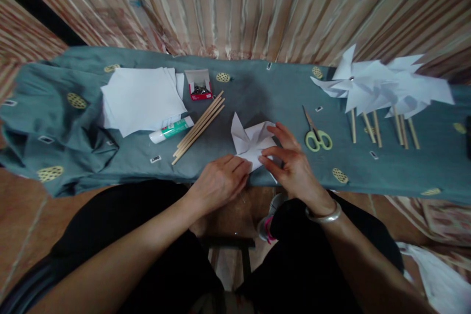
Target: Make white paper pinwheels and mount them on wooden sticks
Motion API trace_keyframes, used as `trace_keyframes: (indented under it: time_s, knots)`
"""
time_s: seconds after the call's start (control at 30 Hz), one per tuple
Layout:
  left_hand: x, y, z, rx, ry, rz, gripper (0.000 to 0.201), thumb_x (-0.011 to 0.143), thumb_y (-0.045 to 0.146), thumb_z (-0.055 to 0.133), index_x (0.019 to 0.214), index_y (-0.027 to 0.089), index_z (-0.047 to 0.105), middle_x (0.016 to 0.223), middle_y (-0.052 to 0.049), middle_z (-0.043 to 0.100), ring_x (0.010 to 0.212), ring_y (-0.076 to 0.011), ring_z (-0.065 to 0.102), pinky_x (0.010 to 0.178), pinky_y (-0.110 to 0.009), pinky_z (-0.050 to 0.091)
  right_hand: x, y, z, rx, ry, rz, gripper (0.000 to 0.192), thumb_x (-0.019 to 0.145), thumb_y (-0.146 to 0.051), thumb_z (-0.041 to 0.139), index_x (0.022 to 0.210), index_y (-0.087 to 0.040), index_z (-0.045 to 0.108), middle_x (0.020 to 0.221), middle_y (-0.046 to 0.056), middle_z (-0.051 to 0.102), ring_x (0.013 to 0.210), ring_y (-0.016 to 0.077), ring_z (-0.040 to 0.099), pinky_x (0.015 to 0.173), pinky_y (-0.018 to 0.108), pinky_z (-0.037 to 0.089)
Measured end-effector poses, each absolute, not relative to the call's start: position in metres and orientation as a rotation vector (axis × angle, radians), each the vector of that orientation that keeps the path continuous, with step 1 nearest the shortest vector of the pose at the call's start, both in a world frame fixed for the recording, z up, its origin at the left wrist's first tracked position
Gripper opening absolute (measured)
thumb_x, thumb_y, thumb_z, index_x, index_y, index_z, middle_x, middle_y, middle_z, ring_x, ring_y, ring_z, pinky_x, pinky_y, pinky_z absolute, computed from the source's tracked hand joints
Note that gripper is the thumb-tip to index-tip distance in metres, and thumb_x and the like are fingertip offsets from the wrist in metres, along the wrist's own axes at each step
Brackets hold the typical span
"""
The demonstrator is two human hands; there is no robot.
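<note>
A partly folded white paper pinwheel (pixel 249 140) lies on the grey-green cloth (pixel 257 98) near its front edge. My left hand (pixel 220 181) rests at the paper's lower left corner, fingers on it. My right hand (pixel 290 159) presses the paper's right side with thumb and fingers, a silver bangle on the wrist. A bundle of wooden sticks (pixel 198 126) lies just left of the paper. Green-handled scissors (pixel 315 135) lie to its right.
A stack of white paper squares (pixel 142 98), a glue stick (pixel 171 130) and a small red box of pins (pixel 199 85) lie at the left. Several finished white pinwheels on sticks (pixel 382 93) lie at the right. A striped curtain hangs behind.
</note>
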State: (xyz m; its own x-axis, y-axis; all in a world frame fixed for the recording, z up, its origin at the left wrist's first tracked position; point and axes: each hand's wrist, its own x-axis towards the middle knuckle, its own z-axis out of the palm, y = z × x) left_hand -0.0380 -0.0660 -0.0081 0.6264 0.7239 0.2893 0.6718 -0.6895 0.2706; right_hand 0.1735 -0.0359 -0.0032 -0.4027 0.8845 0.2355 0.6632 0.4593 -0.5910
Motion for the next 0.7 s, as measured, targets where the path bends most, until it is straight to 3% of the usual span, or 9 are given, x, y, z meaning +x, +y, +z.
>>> trace_keyframes:
  time_s: [0.13,0.37,0.7]
  knots:
    - [-0.038,-0.068,-0.009,2.708,1.134,0.589,0.030,0.097,0.017,0.043,0.126,0.013,0.051,0.092,-0.006,0.067,0.084,-0.0186,0.064,0.075,-0.033,0.058,0.168,-0.037,-0.004,-1.359,-2.189,0.476,0.013,0.090,-0.028,0.059,0.084,-0.024,0.070,0.151,0.006,0.047,0.147,0.0316,0.031,0.113,0.058,0.035]
    - [-0.038,-0.067,-0.010,2.734,1.084,0.615,0.022,0.098,0.016,0.042,0.106,0.011,0.063,0.092,-0.008,0.067,0.083,-0.0190,0.062,0.075,-0.033,0.058,0.163,-0.039,-0.007,-1.393,-2.231,0.376,0.013,0.090,-0.025,0.058,0.082,-0.022,0.067,0.148,0.011,0.049,0.146,0.0318,0.032,0.110,0.054,0.037]
    - [-0.037,-0.066,-0.010,2.739,1.101,0.624,0.022,0.098,0.014,0.042,0.106,0.010,0.063,0.092,-0.007,0.067,0.082,-0.0183,0.062,0.073,-0.031,0.057,0.156,-0.041,-0.007,-1.430,-2.208,0.333,0.013,0.091,-0.023,0.056,0.082,-0.021,0.066,0.146,0.015,0.050,0.146,0.0321,0.032,0.109,0.055,0.038]
